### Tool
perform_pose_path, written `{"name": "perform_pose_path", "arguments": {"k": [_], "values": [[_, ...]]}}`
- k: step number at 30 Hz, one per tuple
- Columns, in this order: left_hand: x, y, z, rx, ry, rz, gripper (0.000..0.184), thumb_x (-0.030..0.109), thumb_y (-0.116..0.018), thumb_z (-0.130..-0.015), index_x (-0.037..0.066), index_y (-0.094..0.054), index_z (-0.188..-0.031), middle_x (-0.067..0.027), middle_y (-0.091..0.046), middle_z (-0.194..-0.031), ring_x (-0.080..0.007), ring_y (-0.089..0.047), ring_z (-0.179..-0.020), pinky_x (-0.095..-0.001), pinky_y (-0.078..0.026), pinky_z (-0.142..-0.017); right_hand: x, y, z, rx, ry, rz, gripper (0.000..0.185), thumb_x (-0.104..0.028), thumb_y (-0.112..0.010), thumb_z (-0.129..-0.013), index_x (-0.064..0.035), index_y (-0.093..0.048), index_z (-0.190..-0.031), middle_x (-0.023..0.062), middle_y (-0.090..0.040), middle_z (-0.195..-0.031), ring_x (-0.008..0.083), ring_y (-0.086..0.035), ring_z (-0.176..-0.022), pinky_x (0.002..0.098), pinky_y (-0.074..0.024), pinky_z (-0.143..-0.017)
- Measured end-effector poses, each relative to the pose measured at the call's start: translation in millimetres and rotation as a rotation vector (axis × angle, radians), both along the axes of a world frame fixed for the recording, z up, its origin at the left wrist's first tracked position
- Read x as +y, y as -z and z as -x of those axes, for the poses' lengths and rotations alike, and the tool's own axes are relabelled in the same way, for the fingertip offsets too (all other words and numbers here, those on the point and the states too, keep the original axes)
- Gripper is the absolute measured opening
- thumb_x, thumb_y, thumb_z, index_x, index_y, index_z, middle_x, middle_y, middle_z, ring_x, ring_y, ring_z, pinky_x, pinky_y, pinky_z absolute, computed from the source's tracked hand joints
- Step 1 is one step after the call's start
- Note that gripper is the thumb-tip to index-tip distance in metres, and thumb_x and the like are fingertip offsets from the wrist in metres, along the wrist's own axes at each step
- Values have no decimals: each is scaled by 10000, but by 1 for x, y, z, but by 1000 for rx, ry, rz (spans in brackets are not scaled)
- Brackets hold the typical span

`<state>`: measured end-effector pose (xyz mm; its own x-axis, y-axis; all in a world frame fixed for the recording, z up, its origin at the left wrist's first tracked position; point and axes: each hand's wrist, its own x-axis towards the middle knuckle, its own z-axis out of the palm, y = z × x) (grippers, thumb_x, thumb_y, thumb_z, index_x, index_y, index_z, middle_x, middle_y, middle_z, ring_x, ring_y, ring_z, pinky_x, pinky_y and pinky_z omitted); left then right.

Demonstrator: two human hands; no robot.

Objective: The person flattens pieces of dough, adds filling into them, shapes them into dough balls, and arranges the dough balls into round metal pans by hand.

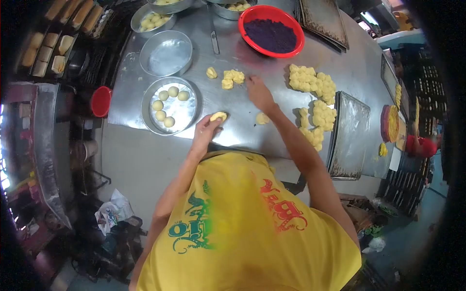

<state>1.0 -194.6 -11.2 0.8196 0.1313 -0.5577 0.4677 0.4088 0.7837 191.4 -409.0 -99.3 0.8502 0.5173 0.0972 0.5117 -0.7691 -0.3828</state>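
My left hand (208, 128) is closed around a piece of yellow dough (218, 116) near the table's front edge. My right hand (258, 91) reaches over the table just right of a small cluster of dough pieces (233, 78); its fingertips are too small to make out clearly. A flattened dough round (262, 118) lies below my right wrist. Left of my left hand, a round metal pan (145, 104) holds several smooth dough balls (168, 121). A single dough piece (211, 72) sits left of the cluster.
A red bowl (299, 30) of dark purple filling (270, 36) stands at the back. Lumpy dough clusters (310, 80) lie to the right, beside dark-edged trays (350, 133). An unfilled round pan (166, 53) and a scraper (214, 42) are at the back left.
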Motion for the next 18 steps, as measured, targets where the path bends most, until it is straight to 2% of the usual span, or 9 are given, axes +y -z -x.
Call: {"name": "perform_pose_path", "arguments": {"k": [2,4,6,9,12,13,15,17,18], "values": [[-2,-2,0,13,-45,19,260,122,-679,-983,15,-677,-1220,16,-702,-981,-33,-589,-806,-205,-458,-697,-5,-21,45,296,41,29,276,-129,-538,-967,23,-582,-1193,239,-577,-1308,391,-567,-1187,468,-499,-996],[-3,4,1,-22,-90,-68,277,108,-673,-981,8,-664,-1239,21,-702,-999,-40,-597,-824,-208,-470,-726,-23,-63,101,391,-105,71,303,-123,-534,-961,31,-556,-1222,233,-597,-1233,391,-558,-1198,466,-510,-982],[-9,8,3,23,-140,-93,313,93,-666,-981,0,-642,-1279,-2,-704,-1019,-69,-616,-875,-222,-484,-768,-48,-59,132,-39,-459,55,284,-85,-528,-948,40,-593,-1194,214,-590,-1258,389,-547,-1231,463,-513,-980],[-32,2,1,89,-224,-105,332,73,-650,-981,-4,-628,-1303,-48,-709,-1040,-102,-644,-930,-242,-496,-794,-62,-68,113,360,-558,-7,255,-41,-543,-928,20,-664,-1145,192,-642,-1239,375,-602,-1176,455,-525,-959],[-49,-3,-2,66,-213,46,327,90,-637,-990,-10,-626,-1302,-61,-714,-1059,-120,-664,-944,-249,-505,-790,-44,-68,63,392,-372,-186,248,-12,-579,-856,1,-728,-1054,169,-719,-1107,349,-677,-1042,440,-549,-912],[-54,-10,-4,70,-199,37,305,108,-625,-999,-11,-640,-1279,-69,-721,-1059,-137,-677,-948,-259,-514,-777,-43,-67,37,266,-364,-309,234,-11,-593,-868,-13,-742,-1047,183,-737,-1030,364,-699,-940,438,-557,-878],[-58,-22,-9,72,-119,23,298,122,-630,-1000,-12,-651,-1264,-65,-724,-1058,-129,-674,-936,-257,-514,-784,-40,-70,-28,288,-91,-389,184,-56,-638,-919,-21,-746,-1063,203,-732,-1045,353,-706,-955,413,-552,-857],[-65,-32,-11,85,-101,-6,296,131,-635,-999,-15,-659,-1256,-61,-727,-1054,-120,-670,-920,-253,-514,-789,-43,-90,-97,205,135,-581,241,-136,-709,-881,5,-735,-1075,227,-725,-930,387,-708,-890,450,-553,-821],[-73,-36,-13,97,-120,-27,297,133,-638,-998,-16,-661,-1254,-59,-728,-1050,-115,-668,-910,-250,-513,-791,-49,-105,-128,172,128,-496,275,-154,-735,-867,11,-734,-1088,233,-726,-938,390,-714,-913,454,-557,-838]]}}
